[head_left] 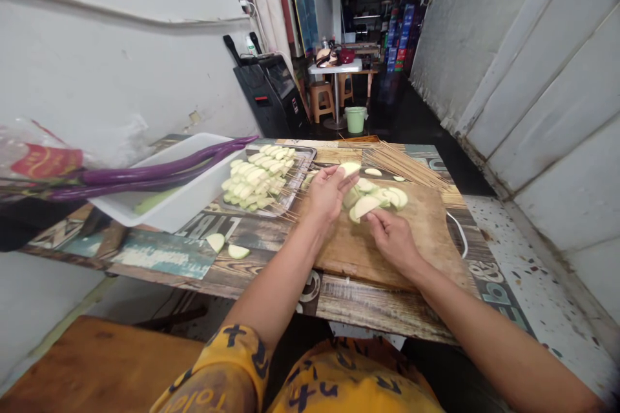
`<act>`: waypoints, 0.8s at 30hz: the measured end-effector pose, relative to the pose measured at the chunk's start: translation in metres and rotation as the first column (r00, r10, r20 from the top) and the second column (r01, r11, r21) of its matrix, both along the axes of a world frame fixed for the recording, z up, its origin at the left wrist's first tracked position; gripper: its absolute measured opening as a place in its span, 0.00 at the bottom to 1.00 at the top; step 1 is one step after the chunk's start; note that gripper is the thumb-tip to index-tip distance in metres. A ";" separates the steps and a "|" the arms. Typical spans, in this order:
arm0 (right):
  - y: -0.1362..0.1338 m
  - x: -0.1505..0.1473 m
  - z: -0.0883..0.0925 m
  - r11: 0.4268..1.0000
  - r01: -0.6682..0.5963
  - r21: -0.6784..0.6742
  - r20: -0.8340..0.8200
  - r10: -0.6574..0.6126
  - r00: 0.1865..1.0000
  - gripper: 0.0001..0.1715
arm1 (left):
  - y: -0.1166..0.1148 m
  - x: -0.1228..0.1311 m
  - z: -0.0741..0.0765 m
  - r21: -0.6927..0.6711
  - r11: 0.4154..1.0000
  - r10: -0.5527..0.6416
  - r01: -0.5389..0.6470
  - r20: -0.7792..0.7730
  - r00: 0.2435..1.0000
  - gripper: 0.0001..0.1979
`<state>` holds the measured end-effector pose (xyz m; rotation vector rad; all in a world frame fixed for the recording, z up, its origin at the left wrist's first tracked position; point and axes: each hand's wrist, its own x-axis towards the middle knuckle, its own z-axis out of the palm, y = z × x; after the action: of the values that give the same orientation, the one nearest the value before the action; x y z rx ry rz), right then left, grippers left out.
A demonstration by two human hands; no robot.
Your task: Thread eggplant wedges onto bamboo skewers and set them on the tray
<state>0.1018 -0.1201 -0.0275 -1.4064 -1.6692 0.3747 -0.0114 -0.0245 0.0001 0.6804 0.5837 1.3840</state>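
My left hand (328, 195) is closed on a pale half-moon vegetable slice (351, 168) with a thin green rim; whether a skewer is also in it I cannot tell. The fingers of my right hand (393, 237) pinch another such slice (366, 206) by its edge, above the cutting board. A loose heap of slices (397, 197) lies on the wooden cutting board (387, 251) just beyond my right hand. To the left of my left hand, a metal tray (306, 161) bears a stack of skewered slices (256, 174), their sticks pointing toward me.
Bare bamboo skewers (411, 164) lie behind the board. A white bin (169, 222) with long purple eggplants (145, 174) across it stands at left. Two loose slices (238, 251) rest on the table near its front edge. A black speaker (271, 93) stands beyond the table.
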 end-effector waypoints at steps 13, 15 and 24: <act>0.004 0.007 0.008 0.994 0.100 0.032 -0.042 -0.098 0.994 0.16 | -0.022 0.021 -0.003 0.013 0.998 -0.062 0.066 -0.183 0.981 0.12; 0.004 0.012 0.014 0.992 0.116 0.055 -0.057 -0.113 0.992 0.16 | -0.022 0.019 -0.002 0.070 0.991 -0.091 0.112 -0.255 0.963 0.13; 0.018 0.044 0.026 0.929 0.365 0.060 -0.321 -0.328 0.888 0.16 | -0.016 -0.001 -0.004 0.523 0.569 0.527 0.635 -0.824 0.207 0.11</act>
<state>0.1460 -0.1020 -0.0015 -1.4416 -1.1414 0.2660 -0.0125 -0.0406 -0.0041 2.5938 0.8370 0.8207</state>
